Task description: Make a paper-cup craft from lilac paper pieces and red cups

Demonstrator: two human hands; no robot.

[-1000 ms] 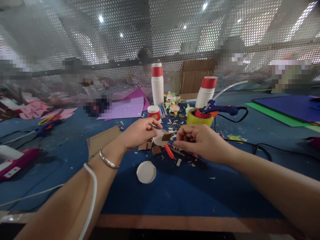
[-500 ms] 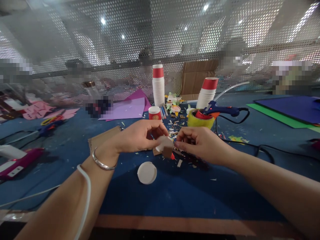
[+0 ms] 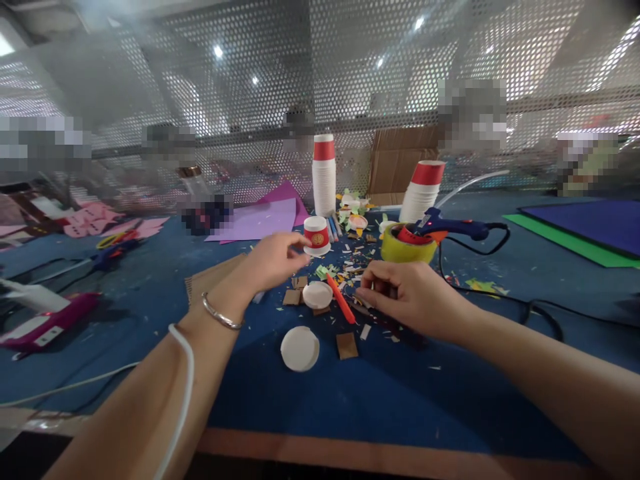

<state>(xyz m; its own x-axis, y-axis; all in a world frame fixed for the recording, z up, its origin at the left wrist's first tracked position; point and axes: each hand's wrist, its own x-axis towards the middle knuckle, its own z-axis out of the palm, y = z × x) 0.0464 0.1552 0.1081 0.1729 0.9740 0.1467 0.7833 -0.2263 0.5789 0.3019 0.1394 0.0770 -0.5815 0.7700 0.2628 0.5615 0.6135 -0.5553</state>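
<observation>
My left hand (image 3: pixel 275 259) is open, its fingers apart at the left side of a short red and white paper cup (image 3: pixel 317 235). My right hand (image 3: pixel 400 291) is curled low over the paper scraps, thumb and forefinger drawn together; whatever may be between them is hidden. Between the hands lie a white paper disc with a low rim (image 3: pixel 317 295) and an orange pen (image 3: pixel 341 300). Closer to me are a second white disc (image 3: pixel 300 349) and a brown cardboard square (image 3: pixel 347 345). More small cardboard pieces (image 3: pixel 292 297) lie left of the first disc.
Two stacks of paper cups (image 3: pixel 325 180) stand behind. A blue glue gun (image 3: pixel 453 228) rests on a yellow tape roll (image 3: pixel 407 251), its cable trailing right. Purple sheets (image 3: pixel 255 220), a magenta glue gun (image 3: pixel 50 323) and a corrugated sheet (image 3: pixel 207 277) lie left.
My left hand has let go of the white disc and the cardboard square, now on the table, and moved to the paper cup. My right hand stays low over the scraps.
</observation>
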